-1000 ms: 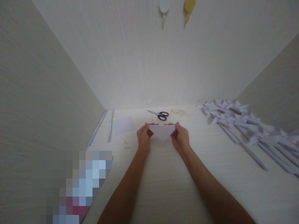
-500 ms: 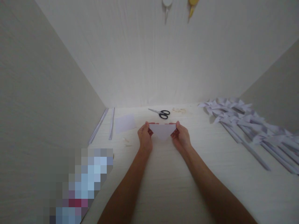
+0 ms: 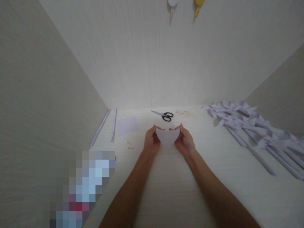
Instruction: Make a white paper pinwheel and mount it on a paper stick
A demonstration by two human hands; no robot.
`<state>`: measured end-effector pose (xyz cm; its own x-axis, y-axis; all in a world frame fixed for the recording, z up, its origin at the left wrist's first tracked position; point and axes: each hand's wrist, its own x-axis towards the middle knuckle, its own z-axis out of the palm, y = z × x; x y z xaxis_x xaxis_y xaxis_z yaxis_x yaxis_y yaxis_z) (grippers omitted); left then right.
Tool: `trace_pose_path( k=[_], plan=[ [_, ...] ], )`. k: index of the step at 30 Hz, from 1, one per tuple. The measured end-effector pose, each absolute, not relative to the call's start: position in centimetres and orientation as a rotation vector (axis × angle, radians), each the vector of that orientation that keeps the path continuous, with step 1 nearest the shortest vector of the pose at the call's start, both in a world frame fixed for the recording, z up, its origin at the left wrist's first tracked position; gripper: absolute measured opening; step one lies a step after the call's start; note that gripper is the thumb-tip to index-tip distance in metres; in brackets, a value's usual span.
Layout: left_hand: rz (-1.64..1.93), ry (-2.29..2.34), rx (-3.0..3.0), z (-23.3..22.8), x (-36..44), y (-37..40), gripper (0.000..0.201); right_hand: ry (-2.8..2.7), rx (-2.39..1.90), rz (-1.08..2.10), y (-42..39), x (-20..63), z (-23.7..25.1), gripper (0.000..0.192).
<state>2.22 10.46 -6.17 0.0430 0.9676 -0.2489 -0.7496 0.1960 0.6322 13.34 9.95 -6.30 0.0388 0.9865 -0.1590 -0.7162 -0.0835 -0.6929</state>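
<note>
The left hand [image 3: 151, 140] and the right hand [image 3: 186, 140] each pinch one upper corner of a folded paper triangle [image 3: 167, 136], thumbs on the near face and fingers behind it. The paper hangs between the two hands above the middle of the tabletop [image 3: 171, 177], bowed so that its top edge sags in a curve. Its long axis runs from 9 to 3 o'clock, hand to hand, and its apex points to 6 o'clock, toward the person.

At 12 o'clock, just beyond the paper, lie black-handled scissors [image 3: 163, 115], blades pointing to 9 o'clock, with a little open table between them and the hands. At 10 o'clock a flat paper square [image 3: 127, 125] lies near; past it two rolled paper sticks [image 3: 113, 129] run along the foot of the left wall [image 3: 47, 95]. At 2 to 3 o'clock, well apart, a heap of paper pinwheels [image 3: 249, 123] on long stems fills the right side of the table. The back wall [image 3: 166, 63] closes the far edge. The widest bare surface lies at 6 o'clock, under the forearms.
</note>
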Motion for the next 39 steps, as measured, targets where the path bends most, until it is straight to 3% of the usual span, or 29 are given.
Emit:
trace_pose_path(
  k=[14, 33, 39],
  plan=[
    [1.463, 0.824, 0.560, -6.9, 2.3, 11.2, 0.024, -0.472, -0.817, 1.266, 10.6, 13.0, -7.5, 0.026],
    [1.400, 0.709, 0.350, -6.6, 3.3, 10.6, 0.022, -0.460, -0.787, 1.320, 10.3, 12.6, -7.0, 0.025],
    [1.386, 0.769, 0.447, -6.5, 3.3, 10.6, 0.020, -0.416, -0.846, 1.198, 10.6, 12.8, -7.4, 0.023]
  ],
)
